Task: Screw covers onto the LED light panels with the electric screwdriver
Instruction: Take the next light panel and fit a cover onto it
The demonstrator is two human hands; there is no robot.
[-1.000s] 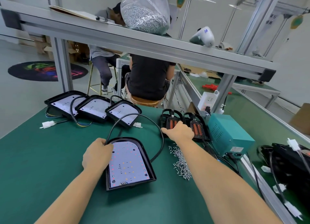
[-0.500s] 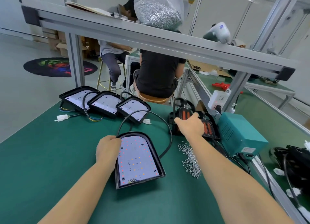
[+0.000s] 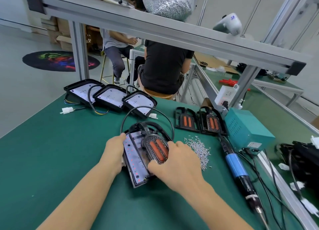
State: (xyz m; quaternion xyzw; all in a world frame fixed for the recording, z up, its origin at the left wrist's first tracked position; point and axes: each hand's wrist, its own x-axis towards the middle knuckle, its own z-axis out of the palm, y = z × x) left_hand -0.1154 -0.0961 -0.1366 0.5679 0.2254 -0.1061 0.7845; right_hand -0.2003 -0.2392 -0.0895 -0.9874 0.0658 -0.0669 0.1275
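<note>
While left hand (image 3: pixel 114 152) steadies panel (image 3: pixel 133 162) edge, right hand (image 3: pixel 176 164) holds cover (image 3: pixel 156 147).

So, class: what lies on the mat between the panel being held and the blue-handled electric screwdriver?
In the head view, a loose pile of small silver screws lies on the green mat between the panel and the electric screwdriver.

Glossy black plastic cover (image 3: pixel 156 147); matt green mat (image 3: pixel 51 152); shiny metal screws (image 3: pixel 198 147); brushed alu frame (image 3: pixel 155 28).
</note>
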